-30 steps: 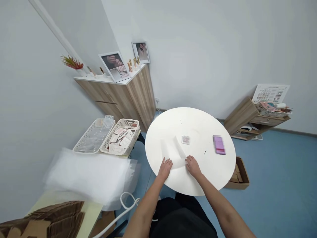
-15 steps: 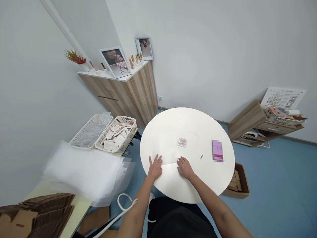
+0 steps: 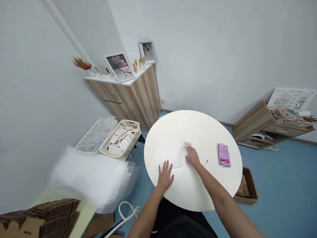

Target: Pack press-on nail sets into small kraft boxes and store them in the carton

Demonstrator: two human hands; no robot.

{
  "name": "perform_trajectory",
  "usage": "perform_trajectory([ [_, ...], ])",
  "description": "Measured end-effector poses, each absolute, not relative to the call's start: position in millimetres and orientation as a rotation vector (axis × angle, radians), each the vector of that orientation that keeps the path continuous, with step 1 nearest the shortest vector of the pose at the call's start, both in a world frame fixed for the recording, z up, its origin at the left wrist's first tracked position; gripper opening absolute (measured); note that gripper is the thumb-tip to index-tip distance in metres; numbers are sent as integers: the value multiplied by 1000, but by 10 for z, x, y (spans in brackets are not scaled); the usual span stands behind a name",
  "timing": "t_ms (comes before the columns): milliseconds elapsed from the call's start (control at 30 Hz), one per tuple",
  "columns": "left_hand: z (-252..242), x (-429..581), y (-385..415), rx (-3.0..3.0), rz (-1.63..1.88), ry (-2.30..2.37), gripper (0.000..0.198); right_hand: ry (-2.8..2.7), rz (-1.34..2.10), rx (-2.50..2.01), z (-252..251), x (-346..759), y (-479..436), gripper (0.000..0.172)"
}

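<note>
Closest to the person, flat brown cardboard [image 3: 39,219] is lying in a stack on the left, and a big pile of cloudy plastic [image 3: 89,175] is sitting just behind it. The left hand [image 3: 165,172] is lying flat on the round white counter [image 3: 198,125] with its fingers spread wide open, holding nothing. Its fingertips are touching the near edge of a thin pale sheet [image 3: 171,153] that is lying flat on the counter. The right hand [image 3: 193,157] is reaching a bit farther, and its fingertips are touching a little clear box [image 3: 186,145] near the middle of the counter, just beside the far right corner of the sheet. I cannot tell if the right hand is gripping the box or only touching it. A pink thing [image 3: 223,155] is lying well apart on the right. Two white baskets [image 3: 109,138] are sitting side by side to the left of the counter. Farther back, a wooden cabinet [image 3: 133,96] is standing against the wall with picture frames [image 3: 119,66] on top
</note>
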State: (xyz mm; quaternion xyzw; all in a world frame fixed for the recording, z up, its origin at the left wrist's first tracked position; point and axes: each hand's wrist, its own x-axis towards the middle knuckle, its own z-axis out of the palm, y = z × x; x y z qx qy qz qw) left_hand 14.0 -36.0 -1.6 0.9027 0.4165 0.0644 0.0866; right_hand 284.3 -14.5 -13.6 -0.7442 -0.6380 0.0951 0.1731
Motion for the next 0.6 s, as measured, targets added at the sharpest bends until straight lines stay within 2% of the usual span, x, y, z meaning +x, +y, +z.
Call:
perform_trajectory([
  [200,-144,-46,-417,2746,149,1150,65,-1840,419,-2269,-174,3122,279,74],
  [467,-189,-145,-388,2761,64,1045,71,-1781,528,-2469,93,3042,260,57],
  [600,-218,-182,-409,2755,-16,994,74,-1714,561,-2598,177,2958,185,56],
])
